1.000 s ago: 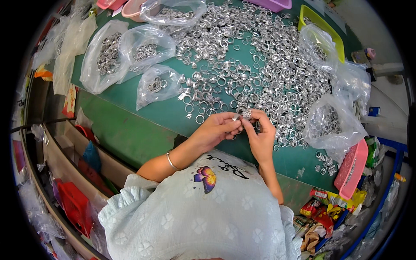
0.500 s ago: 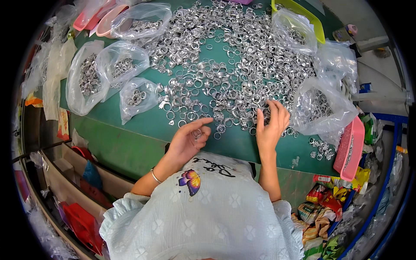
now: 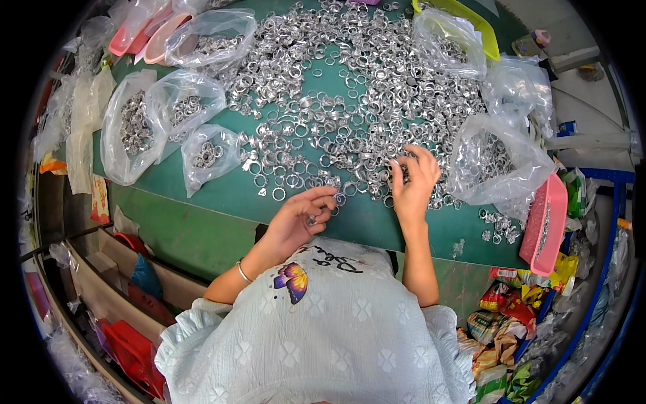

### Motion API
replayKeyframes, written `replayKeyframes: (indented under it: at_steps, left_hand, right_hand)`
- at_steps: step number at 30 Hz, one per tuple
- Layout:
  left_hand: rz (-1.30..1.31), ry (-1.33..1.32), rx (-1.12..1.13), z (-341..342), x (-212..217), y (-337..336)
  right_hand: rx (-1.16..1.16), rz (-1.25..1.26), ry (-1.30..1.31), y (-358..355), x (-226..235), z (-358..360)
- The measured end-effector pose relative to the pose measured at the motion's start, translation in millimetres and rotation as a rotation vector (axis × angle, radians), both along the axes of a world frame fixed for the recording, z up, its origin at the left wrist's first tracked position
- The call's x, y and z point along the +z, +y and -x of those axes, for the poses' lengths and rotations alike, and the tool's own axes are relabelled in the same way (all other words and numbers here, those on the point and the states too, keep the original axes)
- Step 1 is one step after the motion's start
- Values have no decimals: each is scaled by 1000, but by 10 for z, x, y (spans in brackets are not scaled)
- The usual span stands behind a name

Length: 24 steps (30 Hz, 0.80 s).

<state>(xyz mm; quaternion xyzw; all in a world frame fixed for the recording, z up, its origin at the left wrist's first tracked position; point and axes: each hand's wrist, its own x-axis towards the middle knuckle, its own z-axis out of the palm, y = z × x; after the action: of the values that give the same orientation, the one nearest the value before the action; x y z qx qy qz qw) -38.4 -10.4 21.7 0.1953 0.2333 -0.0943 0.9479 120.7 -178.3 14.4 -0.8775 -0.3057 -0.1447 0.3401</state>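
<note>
A broad heap of silver-coloured metal rings [image 3: 431, 101] covers much of the green table [image 3: 235, 202]. At the near edge of the heap, my left hand [image 3: 296, 219] has its fingers curled round a ring [image 3: 311, 219] against the palm. Its index finger reaches out to loose rings [image 3: 340, 199] in front of it. My right hand [image 3: 417, 188] is over the heap, wrist bent, with thumb and index fingertips close together among the rings. Whatever lies between those fingertips is too small to make out.
Clear plastic bags of rings [image 3: 111, 148] stand at the left, with another bag [image 3: 464, 182] right of my right hand. A pink tray [image 3: 553, 225] sits at the table's right edge, a yellow-green tray [image 3: 486, 34] far right. Open drawers [image 3: 182, 286] are below left.
My right hand has shifted slightly left and away from me, and its thumb and index finger have drawn closer together. My left hand has moved slightly right, its index finger nearer the loose rings.
</note>
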Motion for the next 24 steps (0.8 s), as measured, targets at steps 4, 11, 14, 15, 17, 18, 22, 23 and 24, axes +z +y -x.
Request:
replayKeyframes:
  at_steps: [4,11,14,15,17,18,22,23,24]
  left_hand:
    - [-16,4,0,-14,19,-2]
    - [-285,-31,-54,-105,122,-44]
    - [-620,-127,-29,-262,164,-104]
    - [-712,-168,0,-320,169,-130]
    - [-895,-249,54,-387,180,-161]
    - [-907,-240,35,-398,186,-170]
    - [-1099,-271,25,-382,189,-161]
    - [-1184,-295,39,-365,185,-161]
    - [-1268,-321,53,-353,182,-162]
  right_hand:
    - [-3,-436,367,-122,70,-46]
    - [195,-906,1112,-144,225,23]
    - [259,-954,1290,-16,265,173]
    - [311,-952,1338,11,283,210]
    - [347,-945,1387,43,267,268]
    - [362,-941,1407,53,253,284]
    - [322,-894,1303,109,267,351]
    - [323,-853,1253,107,269,357]
    - [322,-812,1202,101,271,366]
